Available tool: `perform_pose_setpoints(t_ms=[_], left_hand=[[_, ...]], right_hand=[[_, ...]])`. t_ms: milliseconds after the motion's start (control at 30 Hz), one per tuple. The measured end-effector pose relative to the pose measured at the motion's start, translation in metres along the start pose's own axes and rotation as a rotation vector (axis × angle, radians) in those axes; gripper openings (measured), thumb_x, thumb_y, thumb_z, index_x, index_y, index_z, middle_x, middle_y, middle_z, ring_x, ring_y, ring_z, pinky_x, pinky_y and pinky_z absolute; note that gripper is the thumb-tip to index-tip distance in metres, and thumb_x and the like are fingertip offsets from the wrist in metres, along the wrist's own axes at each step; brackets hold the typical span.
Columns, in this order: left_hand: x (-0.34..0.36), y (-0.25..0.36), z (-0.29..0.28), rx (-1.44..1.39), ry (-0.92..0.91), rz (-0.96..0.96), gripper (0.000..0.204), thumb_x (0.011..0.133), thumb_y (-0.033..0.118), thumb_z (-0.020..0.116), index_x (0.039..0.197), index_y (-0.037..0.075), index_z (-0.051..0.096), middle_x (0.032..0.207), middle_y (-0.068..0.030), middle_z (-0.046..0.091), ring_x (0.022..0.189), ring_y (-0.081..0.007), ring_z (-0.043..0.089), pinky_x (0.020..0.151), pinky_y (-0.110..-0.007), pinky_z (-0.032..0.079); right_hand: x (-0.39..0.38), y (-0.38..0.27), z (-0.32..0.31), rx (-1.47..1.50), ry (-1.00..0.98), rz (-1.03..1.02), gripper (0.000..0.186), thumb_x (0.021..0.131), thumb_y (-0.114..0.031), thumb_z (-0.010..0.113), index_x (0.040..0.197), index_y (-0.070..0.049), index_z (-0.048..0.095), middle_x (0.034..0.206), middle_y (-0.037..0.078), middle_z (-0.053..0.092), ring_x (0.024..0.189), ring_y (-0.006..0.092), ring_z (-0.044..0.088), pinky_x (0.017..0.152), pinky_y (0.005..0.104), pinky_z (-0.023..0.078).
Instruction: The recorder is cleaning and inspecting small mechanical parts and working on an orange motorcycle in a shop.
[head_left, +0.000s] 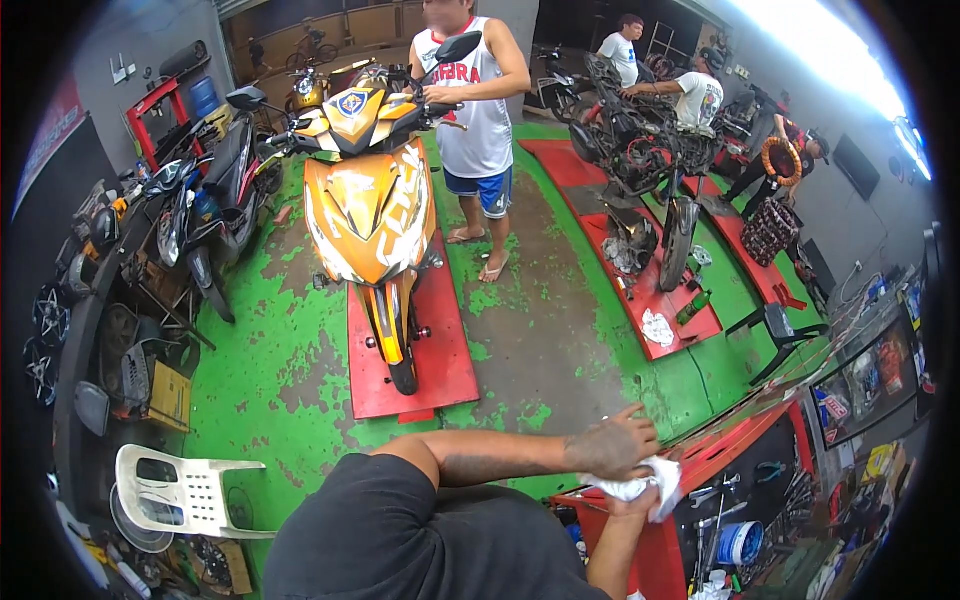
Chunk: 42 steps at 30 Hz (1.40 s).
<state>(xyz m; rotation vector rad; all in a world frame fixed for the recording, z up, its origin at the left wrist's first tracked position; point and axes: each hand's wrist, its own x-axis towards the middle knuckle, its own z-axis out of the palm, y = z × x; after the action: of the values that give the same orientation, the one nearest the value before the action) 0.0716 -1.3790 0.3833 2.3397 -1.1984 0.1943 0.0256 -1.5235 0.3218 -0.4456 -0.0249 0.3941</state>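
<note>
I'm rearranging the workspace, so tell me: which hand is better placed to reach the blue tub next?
Probably the right hand: it looks nearer the blue tub than the left hand, though it would first have to release the white cloth.

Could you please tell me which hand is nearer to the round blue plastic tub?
Right. The right hand is up and left of the tub in the picture, holding a crumpled white cloth; the left hand is higher and farther left.

Worn green-painted floor (278,345) bears a red platform (448,350) carrying an orange scooter (370,215); black tool surface (752,498) bears wrenches (717,488).
</note>
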Motion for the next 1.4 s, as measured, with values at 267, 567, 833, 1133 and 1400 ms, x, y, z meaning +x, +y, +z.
perform_pose_setpoints(t_ms=[267, 567, 833, 1133, 1400], left_hand=[[-0.017, -0.03, 0.065, 0.16, -0.304, -0.177, 0.058, 0.088, 0.034, 0.05, 0.137, 0.004, 0.046, 0.144, -0.0167, 0.039, 0.128, -0.035, 0.043, 0.104, -0.053, 0.034], [-0.083, -0.082, 0.089, 0.081, -0.417, -0.402, 0.072, 0.09, 0.04, 0.046, 0.148, 0.005, 0.023, 0.149, -0.0174, 0.033, 0.112, -0.035, 0.055, 0.094, -0.049, 0.043], [-0.205, -0.335, 0.037, 0.381, -0.388, -1.041, 0.057, 0.077, 0.022, 0.061, 0.126, -0.004, 0.052, 0.115, -0.0228, 0.061, 0.081, -0.0367, 0.066, 0.064, -0.046, 0.054], [-0.223, -0.44, -0.021, 0.86, -0.204, -1.049, 0.029, 0.078, 0.026, 0.058, 0.098, 0.009, 0.07, 0.112, -0.0292, 0.063, 0.075, -0.0259, 0.069, 0.052, -0.037, 0.048], [-0.09, -0.228, -0.05, -0.003, -0.089, -0.466, 0.062, 0.084, 0.024, 0.061, 0.136, -0.003, 0.04, 0.138, -0.0252, 0.042, 0.127, -0.0414, 0.043, 0.099, -0.048, 0.043]], right_hand=[[0.049, 0.031, -0.081, -0.222, 0.572, -0.069, 0.059, 0.097, -0.053, 0.035, 0.141, -0.014, 0.038, 0.135, 0.011, 0.049, 0.121, 0.03, 0.05, 0.099, 0.0445, 0.044], [0.078, 0.082, -0.096, -1.233, 0.624, -0.009, 0.049, 0.101, -0.043, 0.04, 0.105, 0.002, 0.059, 0.091, 0.015, 0.063, 0.08, 0.024, 0.057, 0.073, 0.0375, 0.048], [0.145, 0.037, -0.08, -1.629, 0.53, 0.01, 0.044, 0.1, -0.035, 0.049, 0.079, 0.002, 0.062, 0.068, 0.001, 0.055, 0.054, 0.014, 0.045, 0.053, 0.0332, 0.041], [0.135, -0.012, -0.074, -0.806, 0.723, -0.205, 0.048, 0.1, -0.037, 0.045, 0.117, 0.006, 0.055, 0.104, 0.014, 0.063, 0.091, 0.0222, 0.062, 0.08, 0.0357, 0.05], [0.197, 0.051, -0.002, -0.18, 0.478, 0.024, 0.055, 0.097, -0.052, 0.037, 0.125, -0.008, 0.056, 0.11, 0.009, 0.065, 0.097, 0.0259, 0.063, 0.085, 0.0413, 0.052]])
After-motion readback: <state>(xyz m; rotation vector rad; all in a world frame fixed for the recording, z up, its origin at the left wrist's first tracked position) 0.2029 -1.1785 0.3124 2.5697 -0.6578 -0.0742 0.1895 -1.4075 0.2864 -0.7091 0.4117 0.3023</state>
